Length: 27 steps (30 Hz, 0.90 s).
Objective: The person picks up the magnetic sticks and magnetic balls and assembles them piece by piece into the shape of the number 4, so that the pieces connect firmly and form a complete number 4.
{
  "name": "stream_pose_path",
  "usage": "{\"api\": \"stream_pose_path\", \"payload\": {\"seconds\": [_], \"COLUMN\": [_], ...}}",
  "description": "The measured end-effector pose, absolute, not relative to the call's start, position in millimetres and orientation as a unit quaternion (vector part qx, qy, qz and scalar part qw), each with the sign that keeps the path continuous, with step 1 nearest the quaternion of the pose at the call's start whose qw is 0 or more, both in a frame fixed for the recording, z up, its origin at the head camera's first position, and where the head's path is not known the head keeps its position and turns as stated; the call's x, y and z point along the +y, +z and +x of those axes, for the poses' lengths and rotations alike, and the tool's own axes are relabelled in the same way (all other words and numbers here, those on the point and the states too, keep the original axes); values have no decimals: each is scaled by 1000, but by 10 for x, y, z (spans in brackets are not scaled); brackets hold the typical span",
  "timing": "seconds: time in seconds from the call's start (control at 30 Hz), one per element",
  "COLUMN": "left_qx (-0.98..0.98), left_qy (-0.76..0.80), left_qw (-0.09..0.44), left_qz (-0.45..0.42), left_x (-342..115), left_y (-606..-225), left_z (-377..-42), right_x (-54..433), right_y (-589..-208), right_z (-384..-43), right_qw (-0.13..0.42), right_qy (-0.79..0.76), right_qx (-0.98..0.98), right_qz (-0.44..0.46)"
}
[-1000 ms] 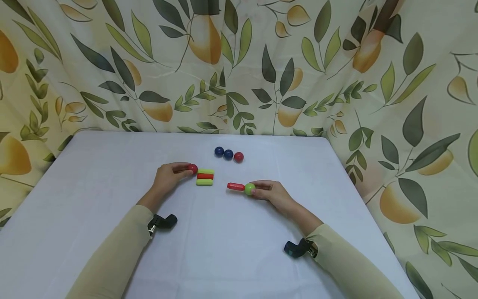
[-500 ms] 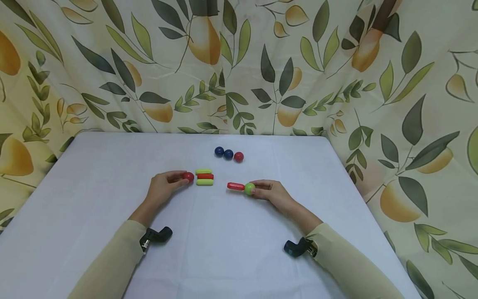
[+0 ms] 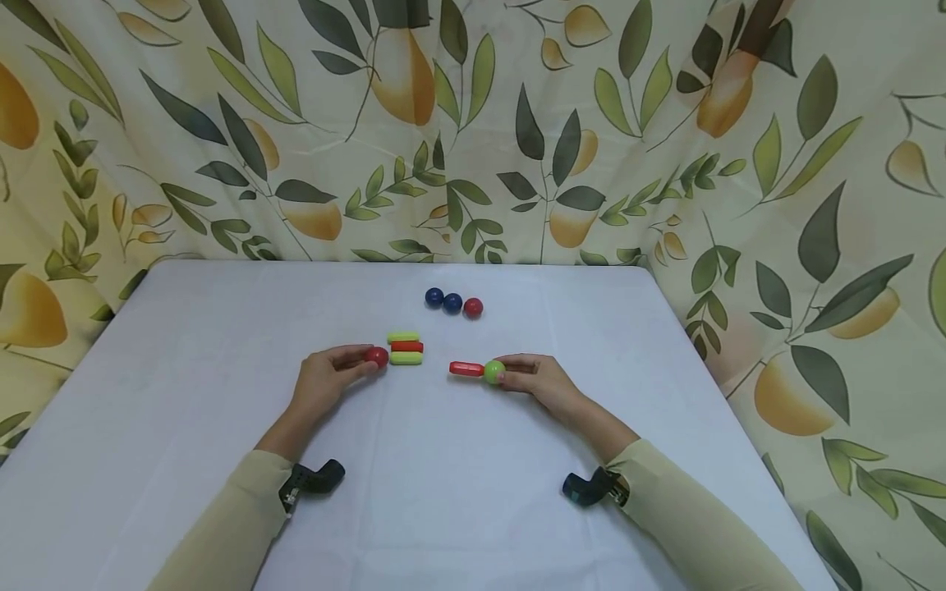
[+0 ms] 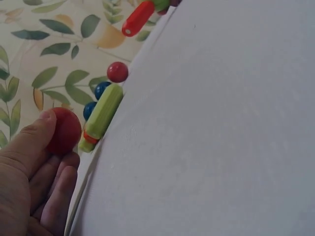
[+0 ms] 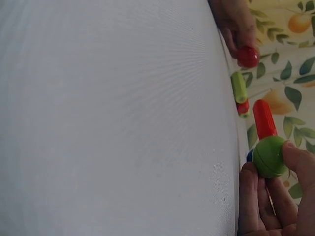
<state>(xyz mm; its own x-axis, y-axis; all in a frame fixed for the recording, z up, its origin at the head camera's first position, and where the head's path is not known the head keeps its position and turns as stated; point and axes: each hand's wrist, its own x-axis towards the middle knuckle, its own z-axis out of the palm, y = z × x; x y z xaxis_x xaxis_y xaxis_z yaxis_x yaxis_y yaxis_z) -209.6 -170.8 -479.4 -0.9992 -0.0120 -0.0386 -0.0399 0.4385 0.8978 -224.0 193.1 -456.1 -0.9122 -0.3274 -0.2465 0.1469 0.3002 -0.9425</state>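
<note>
Between thumb and fingers, my left hand (image 3: 323,378) pinches a red ball (image 4: 64,131) at the left end of a small stack of sticks. Two yellow-green sticks (image 3: 406,359) lie with a red stick (image 3: 407,346) between them. To the right, my right hand (image 3: 542,382) pinches a green ball (image 5: 270,156). A red stick (image 5: 264,118) points leftward from that ball, its end right at the ball's surface. In the left wrist view the held red ball sits close to the nearest yellow-green stick (image 4: 105,112).
Behind the sticks, two dark blue balls (image 3: 443,300) and another red ball (image 3: 473,308) stand in a row on the white-covered table (image 3: 414,492). A leaf-and-fruit patterned curtain (image 3: 488,148) hangs along the back and sides.
My left hand has drawn the red ball back toward me from the stack's far left corner, then slightly right to the sticks' ends. The far yellow-green stick shifted slightly left. My right hand stays put.
</note>
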Motion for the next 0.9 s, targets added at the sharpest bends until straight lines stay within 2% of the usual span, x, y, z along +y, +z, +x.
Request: {"api": "stream_pose_path", "payload": {"seconds": [0.9], "left_qx": [846], "left_qy": [532], "left_qw": [40], "left_qz": [8], "left_x": [-1165], "left_y": [-4769], "left_z": [-2021], "right_x": [1927], "right_y": [-4602], "right_z": [-2259], "right_qw": [205], "right_qy": [-590], "right_qx": [779], "right_qz": [-52]}}
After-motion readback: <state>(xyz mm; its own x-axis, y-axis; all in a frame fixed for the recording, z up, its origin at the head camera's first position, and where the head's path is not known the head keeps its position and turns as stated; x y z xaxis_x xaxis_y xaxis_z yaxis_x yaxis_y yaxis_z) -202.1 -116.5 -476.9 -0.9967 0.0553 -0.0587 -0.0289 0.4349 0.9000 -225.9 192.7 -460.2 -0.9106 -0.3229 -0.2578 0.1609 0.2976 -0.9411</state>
